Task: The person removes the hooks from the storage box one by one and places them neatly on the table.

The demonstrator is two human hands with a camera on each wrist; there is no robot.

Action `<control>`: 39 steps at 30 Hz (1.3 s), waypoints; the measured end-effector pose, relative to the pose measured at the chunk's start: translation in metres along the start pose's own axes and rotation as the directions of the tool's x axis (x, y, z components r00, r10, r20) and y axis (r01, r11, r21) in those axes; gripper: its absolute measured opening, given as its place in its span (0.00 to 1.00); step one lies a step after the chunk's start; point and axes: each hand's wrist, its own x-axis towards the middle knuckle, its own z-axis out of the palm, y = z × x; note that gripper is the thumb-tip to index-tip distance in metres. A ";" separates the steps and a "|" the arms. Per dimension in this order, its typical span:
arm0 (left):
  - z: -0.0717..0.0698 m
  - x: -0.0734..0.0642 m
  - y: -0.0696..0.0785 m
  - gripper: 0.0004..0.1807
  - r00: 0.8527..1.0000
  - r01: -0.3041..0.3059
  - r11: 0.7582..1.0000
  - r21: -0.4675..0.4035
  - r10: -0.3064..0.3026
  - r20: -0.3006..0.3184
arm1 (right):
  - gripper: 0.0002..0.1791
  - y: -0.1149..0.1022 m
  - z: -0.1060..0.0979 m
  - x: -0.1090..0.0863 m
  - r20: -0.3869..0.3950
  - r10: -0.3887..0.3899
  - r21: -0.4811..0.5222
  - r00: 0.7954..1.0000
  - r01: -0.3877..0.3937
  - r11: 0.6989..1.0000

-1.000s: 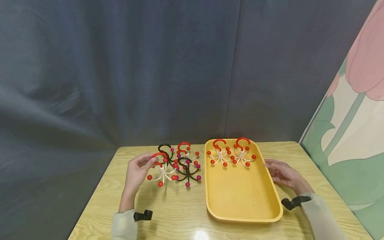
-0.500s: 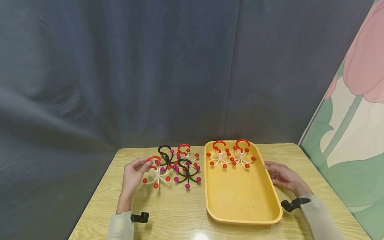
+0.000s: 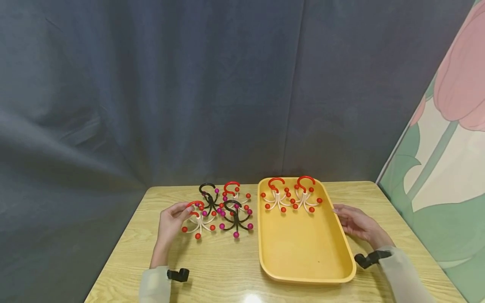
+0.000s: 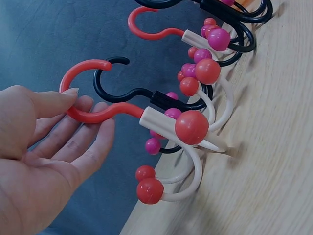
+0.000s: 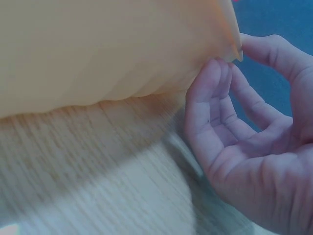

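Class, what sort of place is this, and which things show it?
Probably an indoor tabletop workspace, perhaps screened off: a wood-grain table, a dark cloth behind it, and a tulip-patterned panel at the right.

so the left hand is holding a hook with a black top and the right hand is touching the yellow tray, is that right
Almost: the hook has a red top, not black, as the left wrist view shows. The left hand holds it and the right hand touches the yellow tray.
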 end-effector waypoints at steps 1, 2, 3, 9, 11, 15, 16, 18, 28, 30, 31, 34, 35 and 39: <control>0.000 0.000 0.000 0.17 1.000 -0.001 1.000 -0.003 0.001 0.002 | 0.15 0.000 0.000 0.000 -0.002 0.002 -0.003 1.000 -0.002 1.000; 0.001 0.001 0.000 0.17 1.000 0.000 1.000 -0.011 0.000 0.002 | 0.15 0.000 0.000 0.000 -0.005 0.003 -0.005 1.000 -0.003 1.000; 0.001 0.001 0.000 0.17 1.000 0.001 1.000 -0.021 -0.001 0.001 | 0.16 0.000 0.000 0.000 -0.008 0.005 -0.007 1.000 -0.005 1.000; 0.002 0.004 -0.002 0.18 1.000 0.000 0.995 -0.097 -0.001 -0.010 | 0.13 0.000 0.000 0.001 -0.029 0.006 0.001 1.000 -0.006 1.000; 0.002 0.005 -0.003 0.18 1.000 0.000 0.995 -0.101 -0.001 -0.008 | 0.12 0.000 0.000 0.001 -0.018 0.003 0.010 1.000 -0.003 1.000; 0.002 0.005 -0.005 0.18 1.000 0.009 0.996 -0.092 -0.009 -0.001 | 0.12 0.002 -0.002 0.000 0.020 -0.008 0.026 1.000 0.007 1.000; 0.002 0.006 -0.005 0.18 1.000 0.011 0.996 -0.092 -0.011 0.001 | 0.12 0.002 -0.002 0.000 0.020 -0.007 0.031 1.000 0.007 1.000; 0.002 0.006 -0.006 0.18 1.000 0.016 0.995 -0.096 -0.016 0.002 | 0.12 0.002 -0.003 0.000 0.021 -0.009 0.038 1.000 0.008 0.999; 0.002 0.007 -0.007 0.15 1.000 0.000 0.998 -0.068 0.002 0.024 | 0.15 0.001 -0.003 0.000 0.047 -0.015 0.055 0.999 0.012 0.998; 0.002 0.007 -0.008 0.15 1.000 -0.002 0.998 -0.067 0.003 0.021 | 0.16 0.001 -0.003 0.000 0.051 -0.016 0.055 0.999 0.014 0.998; 0.002 0.007 -0.008 0.15 1.000 0.000 0.998 -0.057 0.001 0.018 | 0.16 0.001 -0.003 0.001 0.051 -0.017 0.052 0.999 0.014 0.999; 0.002 0.006 -0.005 0.16 1.000 -0.002 1.000 -0.008 0.002 0.017 | 0.15 0.001 -0.003 0.001 0.043 -0.014 0.043 0.999 0.012 0.999; 0.003 0.005 -0.003 0.17 1.000 -0.004 1.000 0.007 0.004 0.017 | 0.14 0.002 -0.003 0.000 0.037 -0.011 0.036 0.999 0.010 0.999; 0.005 0.000 0.012 0.19 0.999 -0.035 0.997 0.069 0.035 0.002 | 0.11 0.001 0.000 0.000 -0.039 0.005 -0.011 0.999 -0.005 1.000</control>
